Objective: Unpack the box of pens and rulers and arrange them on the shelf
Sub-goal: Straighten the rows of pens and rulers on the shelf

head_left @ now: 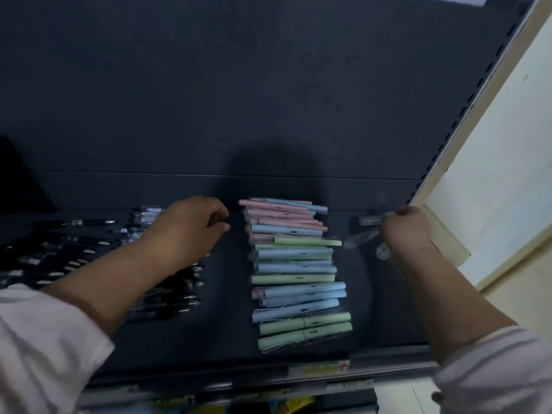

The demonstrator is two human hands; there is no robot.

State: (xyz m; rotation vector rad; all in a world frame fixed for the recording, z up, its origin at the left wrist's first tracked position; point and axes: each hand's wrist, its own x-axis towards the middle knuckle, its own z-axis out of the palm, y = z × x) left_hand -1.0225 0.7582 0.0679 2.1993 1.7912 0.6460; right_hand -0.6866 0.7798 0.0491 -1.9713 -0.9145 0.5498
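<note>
1. Pastel pens point(295, 264) in pink, blue and green lie stacked crosswise in one column down the middle of the dark shelf point(227, 324)
2. Left of them we see rows of black pens point(59, 249) with silvery tips, partly hidden under our left forearm
3. Our left hand point(191, 225) hovers between the black pens and the pastel stack, fingers curled; we cannot tell whether they pinch anything
4. Our right hand point(406, 228) is right of the stack, near the cream side panel point(493, 174), gripping a few clear pens point(363, 239) that fan out leftward from the fist
5. White sleeves point(44, 339) cover both arms, and coloured labels point(316, 369) line the shelf's front rail
</note>
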